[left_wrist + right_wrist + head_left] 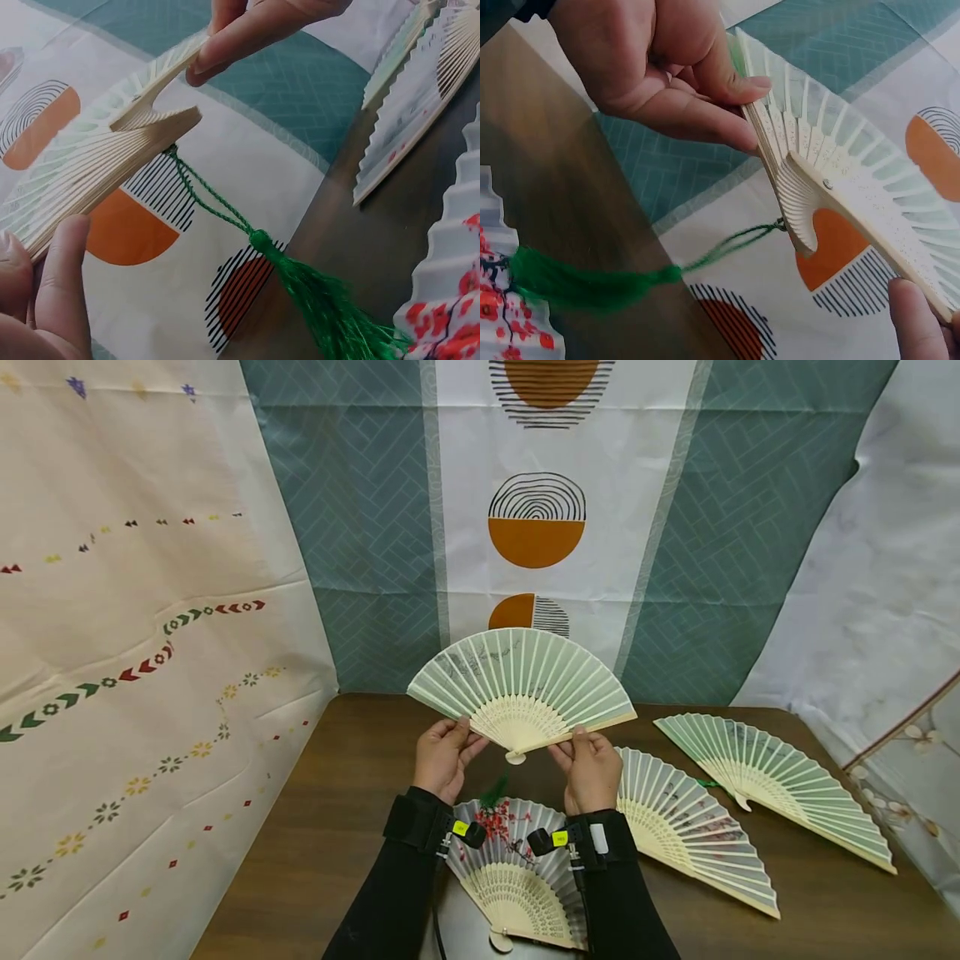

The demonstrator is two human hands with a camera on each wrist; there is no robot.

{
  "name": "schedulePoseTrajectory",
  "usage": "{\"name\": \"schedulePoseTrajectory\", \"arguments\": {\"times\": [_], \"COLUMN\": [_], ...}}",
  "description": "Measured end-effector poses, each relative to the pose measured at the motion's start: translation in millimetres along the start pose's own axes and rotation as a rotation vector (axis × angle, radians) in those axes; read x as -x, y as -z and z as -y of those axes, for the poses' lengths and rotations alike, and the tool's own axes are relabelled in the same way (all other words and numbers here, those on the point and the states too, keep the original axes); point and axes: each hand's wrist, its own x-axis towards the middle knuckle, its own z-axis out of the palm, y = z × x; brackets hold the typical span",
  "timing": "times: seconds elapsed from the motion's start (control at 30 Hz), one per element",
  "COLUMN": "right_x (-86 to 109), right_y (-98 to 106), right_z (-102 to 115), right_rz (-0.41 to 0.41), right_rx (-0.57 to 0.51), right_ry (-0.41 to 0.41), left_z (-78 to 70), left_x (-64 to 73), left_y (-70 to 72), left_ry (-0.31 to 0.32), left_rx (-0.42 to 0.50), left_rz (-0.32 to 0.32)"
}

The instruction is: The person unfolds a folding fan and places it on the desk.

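A pale green folding fan (pixel 525 672), spread into a wide arc, is held up over the table between both hands. My left hand (pixel 441 760) pinches its left outer stick between thumb and fingers. On the other side my right hand (pixel 592 772) pinches the right outer stick. The slatted ribs (pixel 840 169) meet at a small rivet near the pivot end. From that end a green tassel (pixel 307 300) hangs on a looped cord. Below, between the forearms, a spread fan with red blossoms (pixel 517 893) lies partly hidden by the right sleeve.
To the right on the brown table (pixel 315 827) lie two more spread fans, a whitish floral fan (pixel 693 835) and a green-edged fan (pixel 780 768). Patterned cloths hang behind and on both sides, including a teal and white cloth (pixel 367 527) at the back.
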Motion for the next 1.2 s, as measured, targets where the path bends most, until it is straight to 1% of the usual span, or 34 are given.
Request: {"name": "schedulePoseTrajectory", "arguments": {"times": [0.23,0.4,0.6,0.77,0.9,1.03,1.13,1.2], "right_x": [-1.3,-2.3,-3.3,-3.3,-2.7,-2.2,-3.4,-4.7], "right_y": [-3,-3,-4,-4,-6,-10,-19,-29], "right_z": [-1,-3,-5,-6,-7,-13,-23,-30], "right_rz": [-0.081,-0.128,-0.17,-0.209,-0.208,-0.179,-0.131,-0.085], "right_rx": [-0.091,-0.141,-0.188,-0.228,-0.249,-0.238,-0.194,-0.149], "right_ry": [0.022,0.028,0.028,0.012,0.005,-0.007,-0.018,-0.028], "left_z": [6.5,11.5,18.5,23.0,24.5,21.6,16.6,12.4], "left_x": [-0.7,0.3,1.0,2.8,4.1,6.7,6.8,5.9], "left_y": [-6.4,-10.9,-15.8,-21.8,-24.1,-16.1,-2.1,9.6], "left_ry": [-0.023,-0.025,-0.038,-0.022,-0.027,-0.041,-0.051,-0.058], "left_rx": [0.078,0.135,0.184,0.222,0.233,0.224,0.228,0.242], "left_rz": [-0.039,-0.069,-0.079,-0.083,-0.104,-0.147,-0.174,-0.202]}}
